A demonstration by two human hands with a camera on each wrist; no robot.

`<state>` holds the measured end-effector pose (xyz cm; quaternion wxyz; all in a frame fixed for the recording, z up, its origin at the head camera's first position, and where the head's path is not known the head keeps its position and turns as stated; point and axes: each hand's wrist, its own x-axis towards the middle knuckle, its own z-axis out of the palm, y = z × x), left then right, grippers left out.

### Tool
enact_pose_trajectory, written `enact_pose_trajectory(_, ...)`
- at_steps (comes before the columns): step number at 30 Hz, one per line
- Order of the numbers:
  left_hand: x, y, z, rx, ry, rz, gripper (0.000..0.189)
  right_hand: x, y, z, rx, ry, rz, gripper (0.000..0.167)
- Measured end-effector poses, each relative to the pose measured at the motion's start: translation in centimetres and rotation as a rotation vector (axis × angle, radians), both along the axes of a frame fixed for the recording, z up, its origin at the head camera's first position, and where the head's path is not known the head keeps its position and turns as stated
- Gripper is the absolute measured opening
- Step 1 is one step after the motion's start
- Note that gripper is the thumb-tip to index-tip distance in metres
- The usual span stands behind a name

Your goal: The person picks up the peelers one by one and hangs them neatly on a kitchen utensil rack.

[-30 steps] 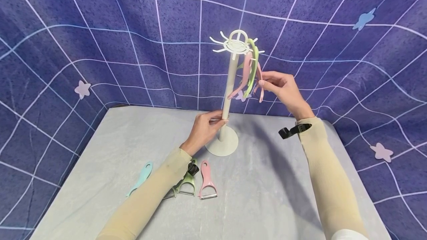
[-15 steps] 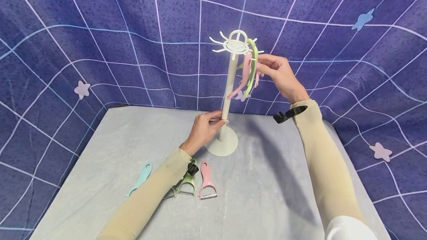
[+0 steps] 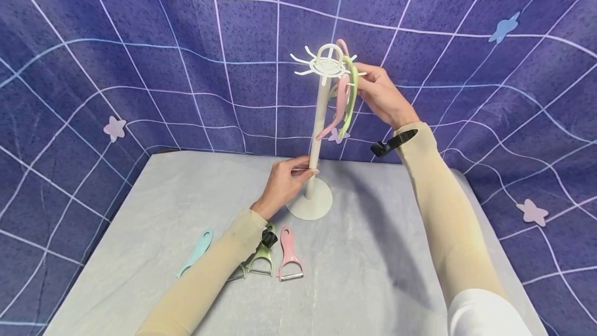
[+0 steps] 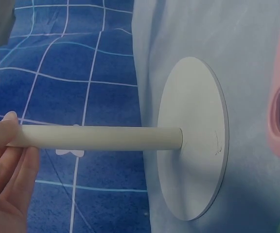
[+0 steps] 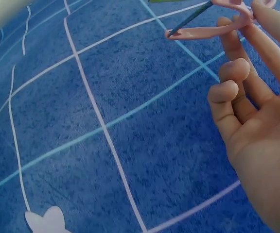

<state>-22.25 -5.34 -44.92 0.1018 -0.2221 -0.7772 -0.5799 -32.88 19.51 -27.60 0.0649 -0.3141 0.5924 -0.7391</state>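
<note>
We've got the left hand point(image 3: 284, 183) low on the pole of the white stand point(image 3: 318, 128), grip closed round it, thumb one side, fingers the other. Stand is on the grey desk point(image 3: 354, 274), towards the back, round base flat. Right hand point(image 3: 384, 98) is up by the hooks point(image 3: 328, 68); its grip pinches the raised pink peeler point(image 5: 198, 33) between thumb and finger, and we see the handle end poking up behind the hook ring in the head view. Can't tell whether it touches a hook. Just in front of it, a green peeler point(image 3: 351, 95) and another pink peeler point(image 3: 342, 100) hang side by side from the stand. On the desk, nearer us: teal peeler point(image 3: 202, 244) at left, second green peeler point(image 3: 263, 254) partly behind the left wrist, third pink peeler point(image 3: 287, 242) beside it, plus one mostly hidden by the left sleeve point(image 3: 212, 268). Purple gridded cloth point(image 3: 186, 82) behind.
</note>
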Motion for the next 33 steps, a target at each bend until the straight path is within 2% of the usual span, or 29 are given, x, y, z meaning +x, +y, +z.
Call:
enact_pose_trajectory(11,-0.1,0.0,0.0,0.034,-0.006,-0.011,0.029,-0.8,-1.3,0.5,0.006,-0.031,0.018,0.012)
enact_pose_trajectory(19,-0.1,-0.1,-0.1,0.027,-0.018,-0.021,0.031,-1.1,-1.5,0.1,-0.039,-0.082,0.059,0.027)
enact_pose_trajectory(27,-0.1,0.0,-0.2,0.031,-0.023,-0.022,0.03,-1.3,-1.5,-0.1,-0.062,-0.098,0.106,0.033)
enact_pose_trajectory(33,0.0,0.0,-0.2,0.04,-0.028,-0.026,0.029,-1.5,-1.4,-0.6,-0.092,-0.122,0.146,0.031)
